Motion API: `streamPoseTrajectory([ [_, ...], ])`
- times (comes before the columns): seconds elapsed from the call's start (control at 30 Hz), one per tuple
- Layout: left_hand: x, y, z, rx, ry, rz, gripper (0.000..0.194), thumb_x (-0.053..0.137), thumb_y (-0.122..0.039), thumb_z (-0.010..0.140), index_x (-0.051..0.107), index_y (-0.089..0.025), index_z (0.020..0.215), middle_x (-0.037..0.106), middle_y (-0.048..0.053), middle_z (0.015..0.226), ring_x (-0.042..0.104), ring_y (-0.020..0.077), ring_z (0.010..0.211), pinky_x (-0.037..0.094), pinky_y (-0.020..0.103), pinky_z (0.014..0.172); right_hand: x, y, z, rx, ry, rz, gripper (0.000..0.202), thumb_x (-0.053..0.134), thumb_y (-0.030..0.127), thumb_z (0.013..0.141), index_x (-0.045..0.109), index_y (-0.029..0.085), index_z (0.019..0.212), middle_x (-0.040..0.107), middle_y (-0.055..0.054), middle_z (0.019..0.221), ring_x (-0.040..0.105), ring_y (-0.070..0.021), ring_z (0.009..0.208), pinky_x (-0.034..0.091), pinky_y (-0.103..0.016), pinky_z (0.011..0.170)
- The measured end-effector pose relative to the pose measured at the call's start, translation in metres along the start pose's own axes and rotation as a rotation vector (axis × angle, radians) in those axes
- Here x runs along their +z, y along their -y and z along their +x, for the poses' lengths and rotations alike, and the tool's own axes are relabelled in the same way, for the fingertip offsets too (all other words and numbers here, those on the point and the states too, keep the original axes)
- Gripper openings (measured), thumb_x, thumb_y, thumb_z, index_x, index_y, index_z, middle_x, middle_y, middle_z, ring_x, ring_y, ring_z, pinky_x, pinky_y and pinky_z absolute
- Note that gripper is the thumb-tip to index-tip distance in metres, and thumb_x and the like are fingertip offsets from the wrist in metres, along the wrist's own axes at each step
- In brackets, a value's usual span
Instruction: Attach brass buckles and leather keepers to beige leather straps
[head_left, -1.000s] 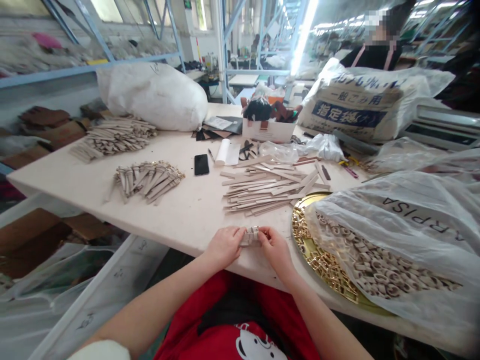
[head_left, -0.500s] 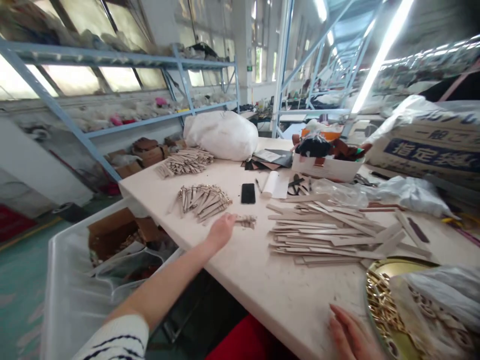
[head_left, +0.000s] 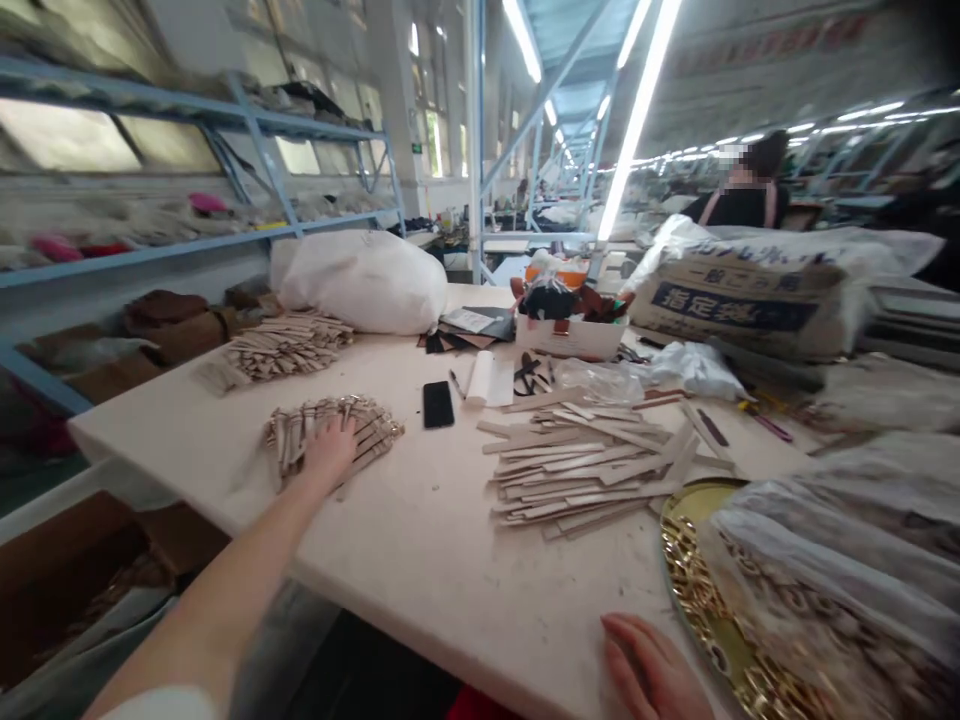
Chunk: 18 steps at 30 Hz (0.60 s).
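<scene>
My left hand [head_left: 330, 452] reaches over a fan-shaped pile of beige strips with metal fittings [head_left: 379, 428]. Its fingers touch the top of the pile, but they are blurred, and whether they grip a strip is unclear. At the lower right, my right hand [head_left: 646, 668] lies on the table with its fingers stretched out, holding nothing. Beside it stands a gold-coloured round tray [head_left: 716, 492] with many small gold metal fittings [head_left: 694, 575] in it. A stack of plain beige strips [head_left: 577, 465] lies between the two hands, farther in.
Beyond the fan lies another strip pile [head_left: 289, 345], near a big white sack [head_left: 360, 280]. A phone [head_left: 438, 405], a white paper roll [head_left: 489, 380] and a filled box [head_left: 570, 335] are mid-table. Plastic bags [head_left: 840, 540] cover part of the tray. One person [head_left: 746, 190] is in the background.
My left hand has moved left onto the fan-shaped pile with the short strip and fitting it held, no longer distinguishable there. My right hand still rests by the tray. The view has turned right.
</scene>
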<state>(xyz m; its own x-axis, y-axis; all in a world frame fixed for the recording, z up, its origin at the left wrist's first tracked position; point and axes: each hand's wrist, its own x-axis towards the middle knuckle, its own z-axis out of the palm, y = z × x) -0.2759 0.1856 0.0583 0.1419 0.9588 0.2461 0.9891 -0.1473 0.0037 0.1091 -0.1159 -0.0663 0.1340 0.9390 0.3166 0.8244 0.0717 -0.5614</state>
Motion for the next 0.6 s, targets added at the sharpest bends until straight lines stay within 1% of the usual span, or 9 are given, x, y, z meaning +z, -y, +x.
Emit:
streamPoseTrajectory([
  [0.07,0.004,-0.022,0.003,0.080,-0.058,0.008,0.030,0.044,-0.021,0.084,0.049,-0.011,0.112,0.041,0.020,0.129,0.039,0.0325,0.116,0.030,0.049,0.095,-0.006,0.016,0.004,0.053,0.015,-0.007,0.024,0.049,0.035,0.080,0.064,0.024,0.095,0.067,-0.008,0.098,0.063,-0.0236,0.090,0.053,-0.037,0.077],
  [0.13,0.010,-0.062,-0.001,0.200,-0.059,-0.023,0.033,0.044,-0.022,0.083,0.049,-0.012,0.115,0.040,0.018,0.131,0.036,0.0309,0.120,0.027,0.047,0.098,-0.009,0.026,0.006,0.090,0.030,-0.010,0.023,0.048,0.033,0.081,0.062,0.023,0.096,0.066,-0.008,0.100,0.061,-0.0231,0.094,0.051,-0.038,0.080],
  [0.17,0.012,-0.088,-0.006,0.274,-0.037,-0.050,0.032,0.044,-0.022,0.083,0.051,-0.015,0.114,0.045,0.015,0.127,0.040,0.0275,0.117,0.027,0.043,0.099,-0.009,0.028,0.007,0.100,0.035,-0.010,0.022,0.048,0.032,0.081,0.062,0.023,0.096,0.065,-0.008,0.100,0.060,-0.0230,0.095,0.050,-0.038,0.081],
  [0.23,0.018,-0.147,-0.018,0.537,0.093,-0.180,0.029,0.043,-0.021,0.084,0.056,-0.014,0.109,0.054,0.014,0.117,0.048,0.0245,0.108,0.032,0.040,0.095,-0.010,0.030,0.006,0.107,0.037,-0.007,0.021,0.049,0.031,0.081,0.061,0.023,0.096,0.064,-0.008,0.100,0.059,-0.0228,0.095,0.049,-0.038,0.082],
  [0.27,0.021,-0.178,-0.022,0.602,0.125,-0.207,0.025,0.043,-0.022,0.084,0.059,-0.017,0.103,0.059,0.010,0.108,0.052,0.0208,0.102,0.035,0.036,0.092,-0.011,0.030,0.006,0.104,0.036,-0.002,0.021,0.049,0.031,0.081,0.061,0.023,0.096,0.064,-0.007,0.100,0.059,-0.0228,0.095,0.049,-0.038,0.081],
  [0.33,0.025,-0.233,-0.026,0.649,0.140,-0.226,0.023,0.042,-0.026,0.086,0.062,-0.020,0.094,0.062,0.007,0.096,0.055,0.0182,0.093,0.040,0.032,0.085,-0.011,0.031,0.006,0.102,0.027,0.014,0.020,0.049,0.030,0.081,0.061,0.022,0.095,0.064,-0.007,0.099,0.059,-0.0225,0.094,0.049,-0.037,0.081],
  [0.4,0.027,-0.276,-0.026,0.674,0.147,-0.224,0.024,0.042,-0.027,0.086,0.063,-0.017,0.092,0.061,0.009,0.093,0.056,0.0191,0.089,0.042,0.032,0.079,-0.012,0.033,0.007,0.103,0.015,0.036,0.019,0.048,0.028,0.081,0.061,0.022,0.094,0.064,-0.007,0.098,0.059,-0.0222,0.092,0.048,-0.036,0.081],
  [0.5,0.025,-0.308,-0.027,0.717,0.167,-0.193,0.019,0.047,-0.021,0.082,0.063,-0.012,0.086,0.060,0.013,0.090,0.056,0.0213,0.087,0.043,0.033,0.075,-0.016,0.038,0.009,0.112,-0.003,0.074,0.018,0.047,0.024,0.081,0.060,0.023,0.093,0.064,-0.007,0.095,0.059,-0.0220,0.090,0.047,-0.036,0.080],
  [0.6,0.020,-0.311,-0.038,0.759,0.176,-0.146,0.018,0.044,-0.012,0.081,0.062,-0.010,0.085,0.060,0.014,0.090,0.055,0.0228,0.091,0.041,0.036,0.079,-0.021,0.043,0.012,0.129,0.000,0.113,0.017,0.047,0.021,0.080,0.060,0.022,0.091,0.063,-0.006,0.092,0.058,-0.0218,0.088,0.045,-0.036,0.079],
])
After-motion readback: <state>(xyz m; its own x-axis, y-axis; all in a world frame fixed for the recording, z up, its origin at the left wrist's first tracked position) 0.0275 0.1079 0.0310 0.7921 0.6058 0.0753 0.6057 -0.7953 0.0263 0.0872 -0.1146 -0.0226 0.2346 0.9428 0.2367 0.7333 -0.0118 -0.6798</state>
